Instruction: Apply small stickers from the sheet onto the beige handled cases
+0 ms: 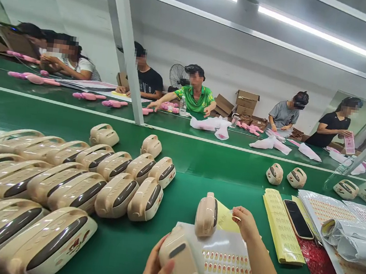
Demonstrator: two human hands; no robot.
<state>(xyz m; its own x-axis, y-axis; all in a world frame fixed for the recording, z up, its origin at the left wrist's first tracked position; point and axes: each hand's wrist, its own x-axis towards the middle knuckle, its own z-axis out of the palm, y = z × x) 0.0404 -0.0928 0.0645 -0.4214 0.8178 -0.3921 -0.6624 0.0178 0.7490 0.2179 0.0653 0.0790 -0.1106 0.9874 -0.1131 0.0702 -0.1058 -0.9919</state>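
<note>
Beige casing [181, 257] with dark window gripped in left hand [153, 271]; right hand [246, 222] pinching yellow sheet [226, 220].

the left hand [154, 273] is cut off by the bottom edge, its palm hidden behind the beige case [181, 259] it grips. the right hand [245, 222] pinches something too small to tell at a yellow sheet [226, 220], partly hidden behind a second case [206, 214]. the print on the sticker sheet [226, 271] is too small to read. the beige cases at left [7, 231] run off the frame.
</note>
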